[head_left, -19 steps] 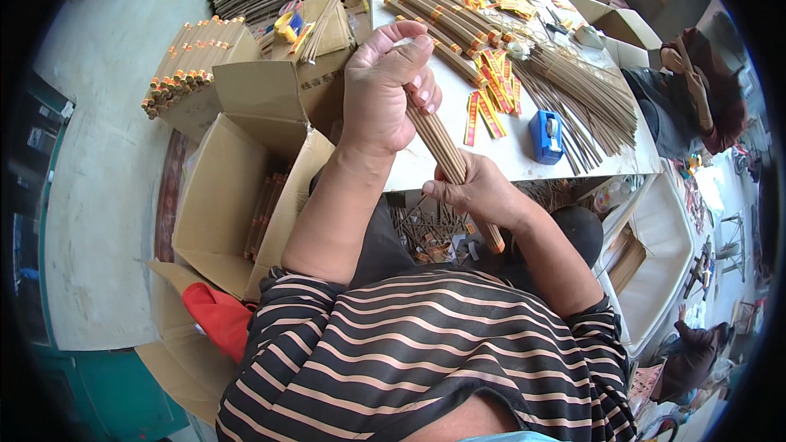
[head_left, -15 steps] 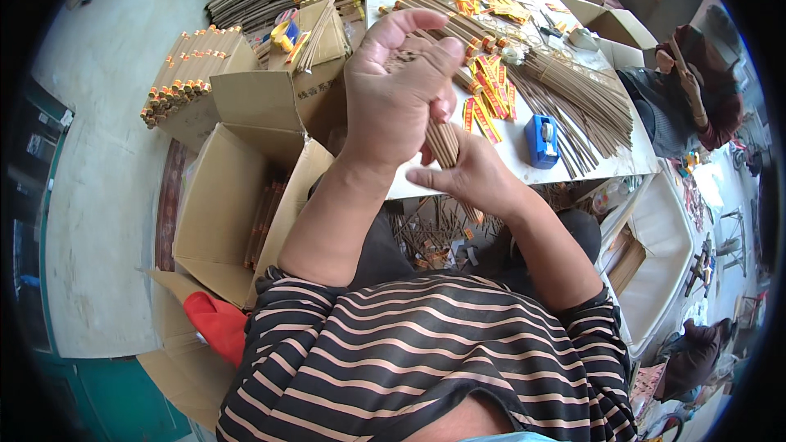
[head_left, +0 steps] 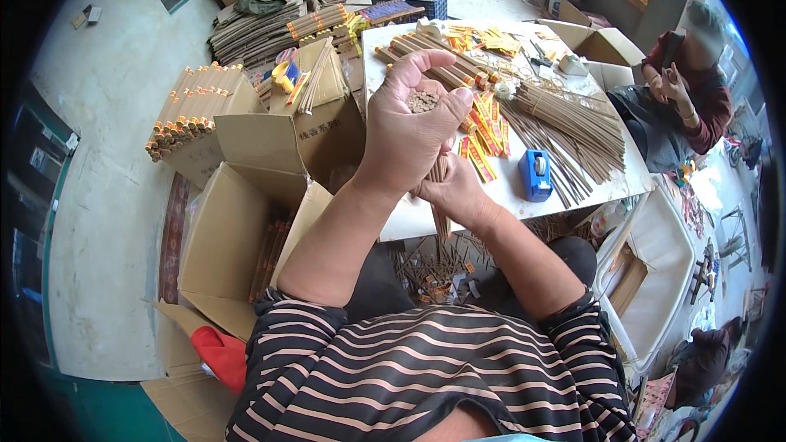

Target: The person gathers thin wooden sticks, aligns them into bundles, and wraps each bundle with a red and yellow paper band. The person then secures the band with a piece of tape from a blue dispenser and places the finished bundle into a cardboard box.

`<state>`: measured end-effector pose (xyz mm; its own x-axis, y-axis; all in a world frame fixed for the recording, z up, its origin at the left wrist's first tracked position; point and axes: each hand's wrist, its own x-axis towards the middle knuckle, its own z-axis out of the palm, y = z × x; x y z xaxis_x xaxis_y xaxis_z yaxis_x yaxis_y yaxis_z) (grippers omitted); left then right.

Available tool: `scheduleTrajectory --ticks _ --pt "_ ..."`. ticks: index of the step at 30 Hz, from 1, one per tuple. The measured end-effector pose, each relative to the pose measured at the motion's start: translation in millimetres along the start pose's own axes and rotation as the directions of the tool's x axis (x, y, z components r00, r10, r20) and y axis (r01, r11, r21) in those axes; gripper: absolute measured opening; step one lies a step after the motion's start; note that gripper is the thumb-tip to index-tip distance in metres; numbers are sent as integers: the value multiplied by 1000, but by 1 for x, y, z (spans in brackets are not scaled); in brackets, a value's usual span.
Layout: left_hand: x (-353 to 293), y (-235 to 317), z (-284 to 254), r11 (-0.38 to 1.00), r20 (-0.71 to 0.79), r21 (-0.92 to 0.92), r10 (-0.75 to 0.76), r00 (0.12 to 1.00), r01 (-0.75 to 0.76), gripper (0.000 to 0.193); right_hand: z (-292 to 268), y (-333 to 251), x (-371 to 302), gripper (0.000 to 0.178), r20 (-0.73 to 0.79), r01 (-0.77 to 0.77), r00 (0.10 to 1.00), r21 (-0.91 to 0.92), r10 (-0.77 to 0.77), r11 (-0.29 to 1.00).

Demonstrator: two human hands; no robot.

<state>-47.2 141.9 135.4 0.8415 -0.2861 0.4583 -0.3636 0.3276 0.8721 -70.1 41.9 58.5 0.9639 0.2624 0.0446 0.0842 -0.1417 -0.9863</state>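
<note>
My left hand (head_left: 405,131) is wrapped round the upper part of a bundle of brown incense sticks (head_left: 422,101), whose round ends show inside the curled fingers. Below it, my right hand (head_left: 457,192) closes on the same bundle, and the lower ends stick out beneath. The bundle stands nearly upright over the near edge of the white table (head_left: 399,225). Beyond my hands lie red and yellow paper labels (head_left: 485,143) and wrapped incense bundles (head_left: 409,47). A blue tape dispenser (head_left: 536,178) stands to the right, beside loose incense sticks (head_left: 573,127).
An open cardboard box (head_left: 217,237) with bundles inside stands at my left. Behind it are stacked wrapped bundles (head_left: 196,106). Fallen sticks (head_left: 426,266) litter the floor under the table. A person (head_left: 696,86) sits at the table's right; a white-lined container (head_left: 655,266) is nearer.
My right hand has gone from partly spread fingers to closed round the bundle, just below my left hand. The bundle is more upright. The view has shifted, and the person at right has raised both hands.
</note>
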Motion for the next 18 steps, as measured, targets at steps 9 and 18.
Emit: scheduleTrajectory --ticks 9,18 --pt "-31 -18 3 997 10 -72 -14 1000 15 56 16 2 -21 25 -183 223 963 130 -198 966" --pt "-55 11 8 995 -7 82 -55 998 56 19 15 -2 -45 27 28 195 980 27 -196 980"
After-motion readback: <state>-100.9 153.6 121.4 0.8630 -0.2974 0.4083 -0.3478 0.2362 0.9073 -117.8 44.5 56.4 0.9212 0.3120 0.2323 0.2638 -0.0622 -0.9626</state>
